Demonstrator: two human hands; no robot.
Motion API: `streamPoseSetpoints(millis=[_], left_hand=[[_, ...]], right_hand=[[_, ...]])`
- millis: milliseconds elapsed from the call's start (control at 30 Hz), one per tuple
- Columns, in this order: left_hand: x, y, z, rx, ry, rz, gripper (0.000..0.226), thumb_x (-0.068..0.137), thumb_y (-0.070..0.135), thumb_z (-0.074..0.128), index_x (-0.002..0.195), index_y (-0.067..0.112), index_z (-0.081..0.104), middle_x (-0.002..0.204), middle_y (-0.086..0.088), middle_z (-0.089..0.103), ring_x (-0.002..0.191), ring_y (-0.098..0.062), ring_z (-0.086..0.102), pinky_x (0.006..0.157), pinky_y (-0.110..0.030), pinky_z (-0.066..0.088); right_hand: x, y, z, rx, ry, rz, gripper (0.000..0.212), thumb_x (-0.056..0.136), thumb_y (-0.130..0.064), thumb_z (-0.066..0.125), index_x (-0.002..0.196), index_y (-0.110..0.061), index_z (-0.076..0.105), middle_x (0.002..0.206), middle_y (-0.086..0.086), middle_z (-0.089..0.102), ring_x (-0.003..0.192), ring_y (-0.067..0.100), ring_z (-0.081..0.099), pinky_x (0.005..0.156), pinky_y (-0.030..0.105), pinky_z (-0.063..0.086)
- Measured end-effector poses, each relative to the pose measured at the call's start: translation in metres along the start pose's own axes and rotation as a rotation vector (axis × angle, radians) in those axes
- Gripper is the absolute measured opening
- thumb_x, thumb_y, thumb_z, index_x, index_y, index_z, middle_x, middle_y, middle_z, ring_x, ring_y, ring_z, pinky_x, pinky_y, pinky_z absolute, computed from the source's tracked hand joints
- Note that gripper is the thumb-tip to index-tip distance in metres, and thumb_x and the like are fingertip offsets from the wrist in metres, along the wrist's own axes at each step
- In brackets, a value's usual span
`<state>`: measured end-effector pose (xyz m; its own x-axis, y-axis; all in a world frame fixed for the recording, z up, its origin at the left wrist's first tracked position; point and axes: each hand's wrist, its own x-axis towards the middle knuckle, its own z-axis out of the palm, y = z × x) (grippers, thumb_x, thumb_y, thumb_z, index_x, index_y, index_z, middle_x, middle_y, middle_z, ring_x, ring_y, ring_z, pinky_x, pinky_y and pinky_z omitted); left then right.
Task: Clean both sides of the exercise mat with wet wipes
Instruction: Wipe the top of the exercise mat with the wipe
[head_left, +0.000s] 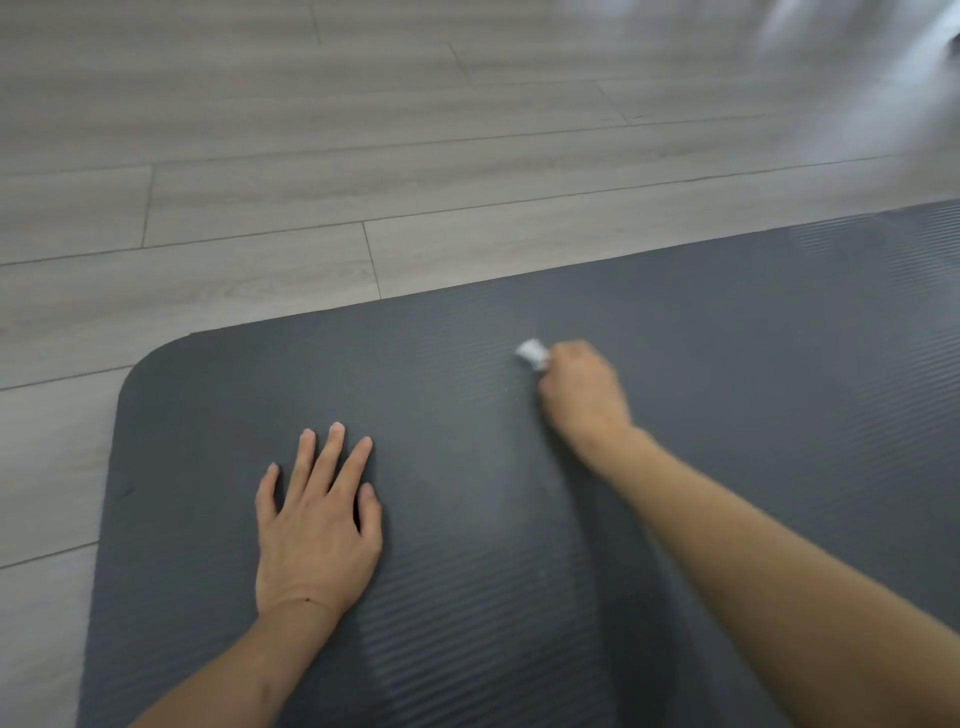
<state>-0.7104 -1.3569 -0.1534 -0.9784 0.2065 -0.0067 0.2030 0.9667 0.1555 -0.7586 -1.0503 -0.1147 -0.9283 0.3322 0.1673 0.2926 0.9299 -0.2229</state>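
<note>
A dark grey ribbed exercise mat (467, 364) lies flat on the floor and fills the lower part of the view; its rounded far-left corner shows. My left hand (317, 525) rests flat on the mat with fingers spread and straight. Farther out on the mat, my right hand (582, 389) is curled round a crumpled white wet wipe (532, 354), which sticks out from the fingers and touches the mat surface. The right hand is blurred.
Light grey wood-plank floor (311, 182) surrounds the mat on the left and far sides. A blurred white shape (883, 62) sits at the top right corner.
</note>
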Motion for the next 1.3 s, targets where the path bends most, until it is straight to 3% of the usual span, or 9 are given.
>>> streamPoseSetpoints(millis=[133, 267, 367, 533, 600, 767, 867, 1100, 1300], left_hand=[[0.001, 0.002, 0.002, 0.012, -0.008, -0.007, 0.061, 0.102, 0.046, 0.017, 0.159, 0.033, 0.038, 0.17, 0.007, 0.023, 0.16, -0.016, 0.007, 0.128, -0.052, 0.006], [0.001, 0.001, 0.0, -0.001, 0.0, -0.01, 0.061, 0.102, 0.045, 0.018, 0.158, 0.033, 0.041, 0.17, 0.008, 0.023, 0.16, -0.015, 0.008, 0.127, -0.053, 0.007], [0.001, 0.001, 0.0, -0.005, -0.01, -0.007, 0.062, 0.102, 0.046, 0.017, 0.158, 0.033, 0.041, 0.17, 0.007, 0.024, 0.16, -0.015, 0.008, 0.127, -0.053, 0.007], [0.002, 0.003, -0.001, 0.008, -0.022, -0.01, 0.062, 0.102, 0.046, 0.016, 0.159, 0.032, 0.038, 0.17, 0.006, 0.021, 0.16, -0.016, 0.006, 0.128, -0.053, 0.005], [0.002, 0.003, -0.002, 0.004, -0.034, -0.011, 0.062, 0.102, 0.046, 0.016, 0.159, 0.033, 0.037, 0.171, 0.007, 0.02, 0.16, -0.016, 0.004, 0.128, -0.053, 0.004], [0.002, 0.001, -0.003, -0.009, -0.041, -0.005, 0.062, 0.102, 0.045, 0.016, 0.159, 0.033, 0.037, 0.171, 0.007, 0.02, 0.16, -0.015, 0.003, 0.128, -0.053, 0.004], [0.002, 0.002, -0.003, -0.006, -0.037, -0.005, 0.062, 0.102, 0.045, 0.016, 0.159, 0.034, 0.036, 0.171, 0.006, 0.021, 0.16, -0.016, 0.003, 0.128, -0.053, 0.004], [0.003, 0.003, -0.002, 0.006, -0.042, 0.0, 0.061, 0.102, 0.045, 0.017, 0.159, 0.033, 0.036, 0.171, 0.004, 0.021, 0.16, -0.018, 0.004, 0.128, -0.055, 0.006], [0.002, 0.001, -0.003, -0.008, -0.044, 0.006, 0.063, 0.102, 0.047, 0.014, 0.16, 0.035, 0.035, 0.172, 0.004, 0.02, 0.16, -0.018, 0.002, 0.127, -0.055, 0.005]], right_hand=[[0.02, 0.026, -0.003, 0.007, 0.08, 0.35, 0.021, 0.094, -0.011, 0.048, 0.106, 0.0, 0.061, 0.109, 0.022, 0.062, 0.099, 0.042, 0.06, 0.082, 0.044, 0.045], [-0.047, -0.107, 0.023, 0.148, -0.159, -0.176, 0.012, 0.083, -0.002, 0.059, 0.094, -0.001, 0.064, 0.09, 0.02, 0.064, 0.081, 0.039, 0.064, 0.069, 0.042, 0.053], [-0.048, -0.079, 0.022, 0.145, -0.095, -0.443, 0.006, 0.075, -0.007, 0.051, 0.077, -0.007, 0.056, 0.075, 0.016, 0.058, 0.067, 0.036, 0.06, 0.057, 0.037, 0.05], [-0.007, 0.08, -0.025, -0.009, 0.01, 0.266, 0.01, 0.092, -0.005, 0.049, 0.094, 0.001, 0.056, 0.103, 0.026, 0.059, 0.091, 0.044, 0.057, 0.076, 0.047, 0.043], [-0.022, 0.066, -0.023, 0.014, 0.104, 0.402, 0.012, 0.092, -0.006, 0.05, 0.097, 0.003, 0.058, 0.102, 0.026, 0.059, 0.09, 0.045, 0.058, 0.077, 0.048, 0.045], [-0.128, -0.094, 0.016, 0.133, -0.042, -0.16, 0.019, 0.071, 0.0, 0.069, 0.08, -0.01, 0.055, 0.079, 0.01, 0.056, 0.068, 0.03, 0.055, 0.058, 0.036, 0.047], [-0.118, -0.062, 0.013, 0.107, -0.095, -0.399, 0.01, 0.078, -0.007, 0.057, 0.079, -0.014, 0.051, 0.079, 0.008, 0.052, 0.072, 0.029, 0.054, 0.063, 0.037, 0.046], [-0.052, 0.06, -0.02, 0.016, 0.167, 0.445, 0.012, 0.093, -0.004, 0.05, 0.09, 0.003, 0.059, 0.095, 0.025, 0.059, 0.086, 0.045, 0.058, 0.075, 0.048, 0.045], [-0.139, -0.091, 0.02, 0.144, -0.048, -0.294, 0.007, 0.084, -0.007, 0.053, 0.082, -0.013, 0.052, 0.082, 0.007, 0.053, 0.073, 0.027, 0.052, 0.063, 0.038, 0.047]])
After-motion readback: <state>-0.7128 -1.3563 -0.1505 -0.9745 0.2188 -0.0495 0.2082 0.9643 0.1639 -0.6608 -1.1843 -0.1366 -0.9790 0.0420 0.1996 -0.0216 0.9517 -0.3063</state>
